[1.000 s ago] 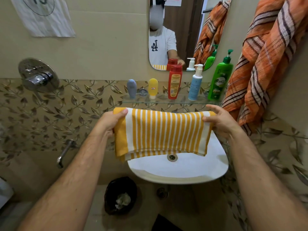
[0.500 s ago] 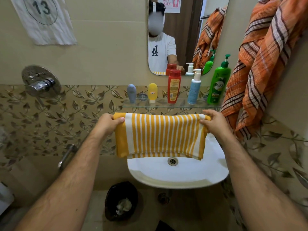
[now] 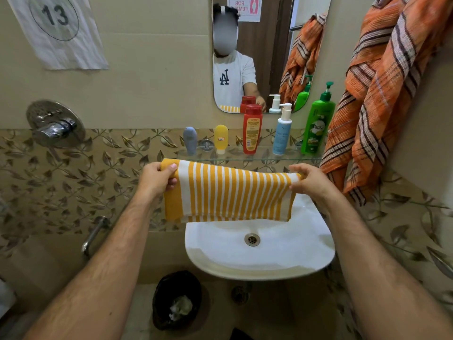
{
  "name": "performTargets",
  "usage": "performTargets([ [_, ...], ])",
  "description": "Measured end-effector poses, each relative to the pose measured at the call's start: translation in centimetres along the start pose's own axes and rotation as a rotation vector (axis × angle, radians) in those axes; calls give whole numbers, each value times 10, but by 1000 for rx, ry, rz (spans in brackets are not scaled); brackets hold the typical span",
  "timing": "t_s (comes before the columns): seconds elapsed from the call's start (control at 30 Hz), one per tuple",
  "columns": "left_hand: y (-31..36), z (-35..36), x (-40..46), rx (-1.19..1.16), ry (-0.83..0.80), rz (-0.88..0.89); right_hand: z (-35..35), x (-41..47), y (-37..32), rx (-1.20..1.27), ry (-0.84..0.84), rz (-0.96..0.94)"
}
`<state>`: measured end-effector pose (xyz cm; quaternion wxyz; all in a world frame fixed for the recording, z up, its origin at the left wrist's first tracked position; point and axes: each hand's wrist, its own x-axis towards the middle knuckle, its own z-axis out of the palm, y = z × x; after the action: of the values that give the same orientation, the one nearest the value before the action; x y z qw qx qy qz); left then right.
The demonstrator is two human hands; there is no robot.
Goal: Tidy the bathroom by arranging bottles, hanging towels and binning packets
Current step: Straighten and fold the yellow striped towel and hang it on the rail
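Observation:
A yellow and white striped towel [image 3: 228,195] is stretched folded between my hands, just below the glass shelf [image 3: 247,157] and above the white sink [image 3: 259,249]. My left hand [image 3: 157,179] grips its left top corner, my right hand [image 3: 310,181] pinches its right top corner. On the shelf stand a grey tube [image 3: 190,141], a yellow tube [image 3: 220,139], a red bottle [image 3: 252,128], a pale blue pump bottle [image 3: 282,132] and a green pump bottle [image 3: 317,123]. An orange checked towel [image 3: 382,94] hangs on the right wall.
A black bin [image 3: 177,299] with crumpled white waste stands on the floor left of the sink. A chrome shower valve [image 3: 55,125] and a spout [image 3: 94,235] stick out from the left wall. A mirror [image 3: 259,52] hangs above the shelf.
Both hands have lifted the striped towel closer to the glass shelf's front edge. My right hand has gone from a loose hold to a pinch on the corner.

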<state>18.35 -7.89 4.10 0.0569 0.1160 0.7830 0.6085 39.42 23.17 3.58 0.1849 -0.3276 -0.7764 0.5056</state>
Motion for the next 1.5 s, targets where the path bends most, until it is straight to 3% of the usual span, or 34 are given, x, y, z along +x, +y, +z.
performTargets([
  [0.23, 11, 4, -3, -40, 13, 102, 8, 0, 5, -526, 244, -252],
  [0.4, 15, -6, -2, 73, -172, 91, 5, 2, 2, -697, 319, -336],
  [0.57, 9, -2, 1, 265, -3, 68, 1, 5, 0, -694, 294, -343],
  [0.67, 8, -2, 3, 236, 23, 70, 1, 4, -2, -507, 272, -353],
  [0.8, 5, -3, 6, 344, 9, 148, 0, -5, -6, 79, 152, -277],
  [0.87, 1, -4, 8, 328, 35, 163, -1, -8, -9, 247, 66, -256],
  [0.97, -4, -5, 11, 278, 28, 129, -1, -12, -17, 327, -8, -298],
  [1.17, -17, 3, 13, 184, -20, 7, 2, -19, -55, 279, 44, -428],
  [1.3, -21, 19, 10, 174, -47, -37, 9, -23, -82, 406, 20, -423],
  [1.5, -3, 54, -11, 190, -251, 92, 30, -32, -118, 704, -30, -348],
])
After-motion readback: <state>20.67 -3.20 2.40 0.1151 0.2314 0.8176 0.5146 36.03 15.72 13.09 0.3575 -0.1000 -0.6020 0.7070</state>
